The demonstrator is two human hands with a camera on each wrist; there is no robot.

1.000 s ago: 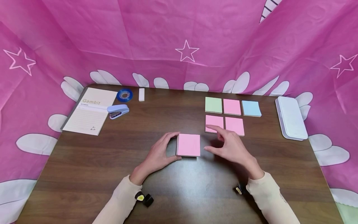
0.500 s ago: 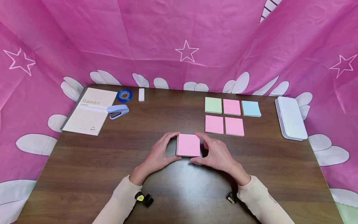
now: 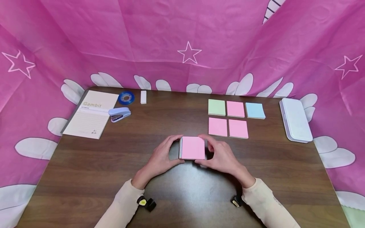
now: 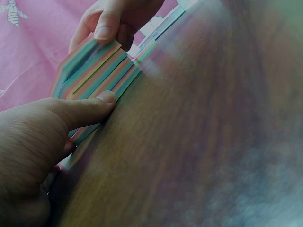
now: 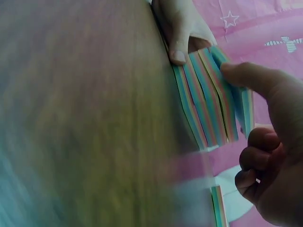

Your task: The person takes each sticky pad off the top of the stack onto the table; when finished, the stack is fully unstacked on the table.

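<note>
While fingers curl | left hand (image 3: pixel 159 158), right hand (image 3: pixel 220 155) pinch sticky-note stack (image 3: pixel 193 148)

Head view from above and behind the hands, facing forward and down over the whole table (image 3: pixel 85 177), wrist views low and very close from opposite sides, all three sharing the note stack (image 3: pixel 192 148) (image 4: pixel 94 71) (image 5: pixel 208 104)
</note>
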